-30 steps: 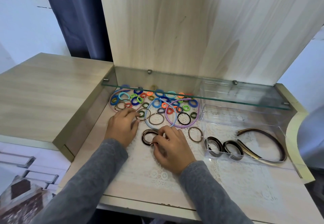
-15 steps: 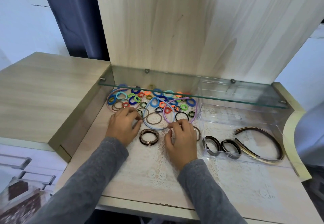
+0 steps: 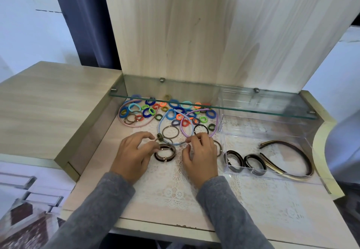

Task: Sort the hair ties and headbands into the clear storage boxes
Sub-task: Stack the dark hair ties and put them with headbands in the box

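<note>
Left hand [image 3: 132, 155] pinching brown ties [image 3: 172, 156], right hand [image 3: 201, 156] curled, hold unclear, glass shelf [image 3: 243, 105] overhanging coloured ties [image 3: 180, 110]

The single camera rides on the person's head and looks forward and steeply down, close enough that two grey knitted sleeves [image 3: 101, 209] fill the bottom of the picture. A narrow clear glass shelf [image 3: 194, 96] crosses mid-frame. Above it stands the tall pale wood-grain back panel [image 3: 194, 34], below it the light wooden desk top [image 3: 282, 219], and under its right end the clear plastic storage box [image 3: 245, 139].
</note>
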{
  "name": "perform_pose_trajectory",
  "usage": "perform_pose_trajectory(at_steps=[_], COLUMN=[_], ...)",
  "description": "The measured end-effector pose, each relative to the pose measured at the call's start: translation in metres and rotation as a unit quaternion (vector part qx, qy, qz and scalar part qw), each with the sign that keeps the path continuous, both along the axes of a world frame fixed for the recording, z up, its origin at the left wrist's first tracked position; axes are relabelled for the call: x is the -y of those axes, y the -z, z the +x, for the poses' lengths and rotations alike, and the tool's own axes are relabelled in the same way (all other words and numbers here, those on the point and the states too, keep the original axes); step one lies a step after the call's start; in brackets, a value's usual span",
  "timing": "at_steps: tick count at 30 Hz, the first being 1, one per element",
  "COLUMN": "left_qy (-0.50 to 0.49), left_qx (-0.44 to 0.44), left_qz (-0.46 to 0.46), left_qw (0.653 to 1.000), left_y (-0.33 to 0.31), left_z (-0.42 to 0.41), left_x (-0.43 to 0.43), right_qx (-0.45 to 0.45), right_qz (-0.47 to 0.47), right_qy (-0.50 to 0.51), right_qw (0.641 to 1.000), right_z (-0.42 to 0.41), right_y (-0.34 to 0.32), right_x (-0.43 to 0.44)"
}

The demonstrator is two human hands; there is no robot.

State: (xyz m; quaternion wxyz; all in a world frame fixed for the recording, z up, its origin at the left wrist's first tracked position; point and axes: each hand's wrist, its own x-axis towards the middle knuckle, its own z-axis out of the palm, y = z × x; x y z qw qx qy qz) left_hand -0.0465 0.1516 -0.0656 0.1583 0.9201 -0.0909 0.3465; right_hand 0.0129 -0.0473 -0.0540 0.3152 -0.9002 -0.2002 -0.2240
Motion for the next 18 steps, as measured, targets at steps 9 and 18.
perform_pose_trajectory(at_steps=[9,18], left_qy=[0.025,0.02], left_qx=[-0.013,-0.011], left_qz=[0.003,-0.015], left_qw=[1.0,1.0], left_y=[0.0036,0.0], left_z=[-0.0071,-0.0074], left_x=[0.0006,-0.0011], right_qx=[-0.003,0.006], right_qz=[0.007,0.016], right_qy=[-0.002,-0.005], right_qw=[1.0,1.0], right_z=[-0.0006,-0.0012], right_y=[0.0014,0.0002], right_x=[-0.0009,-0.0018])
